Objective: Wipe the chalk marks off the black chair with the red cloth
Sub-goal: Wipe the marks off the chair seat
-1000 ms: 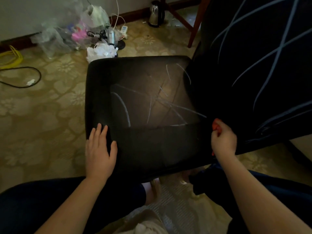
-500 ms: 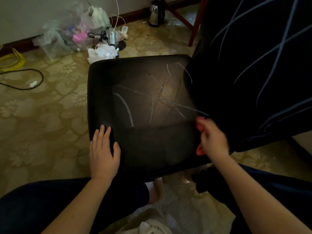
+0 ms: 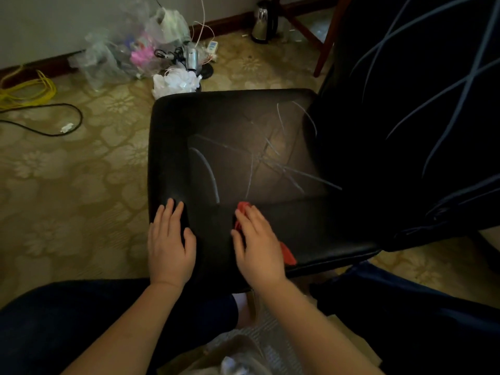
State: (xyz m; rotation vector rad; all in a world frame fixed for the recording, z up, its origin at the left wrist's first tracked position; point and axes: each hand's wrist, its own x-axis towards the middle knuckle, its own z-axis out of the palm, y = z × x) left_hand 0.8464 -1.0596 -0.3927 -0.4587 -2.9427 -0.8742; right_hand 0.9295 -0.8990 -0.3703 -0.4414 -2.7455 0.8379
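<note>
The black chair [image 3: 232,117] fills the middle, its seat toward me and its backrest at the right. White chalk marks [image 3: 270,158] cross the seat, and more lines run over the backrest. My left hand [image 3: 170,242] rests flat on the seat's near left corner, fingers straight. My right hand [image 3: 257,244] presses the red cloth [image 3: 243,208] onto the near part of the seat with extended fingers. Red shows beyond the fingertips and again by the wrist; the rest of the cloth is hidden under the hand.
Patterned beige floor surrounds the chair. Plastic bags [image 3: 135,50], cables and a white bundle [image 3: 174,82] lie by the far wall. A kettle [image 3: 263,21] stands at the back beside wooden legs [image 3: 324,44]. Yellow cord [image 3: 27,90] lies at the left. My legs flank the seat.
My right hand with the red cloth has swept left across the front of the seat, from the right edge toward the middle. My left hand stays on the near left corner.
</note>
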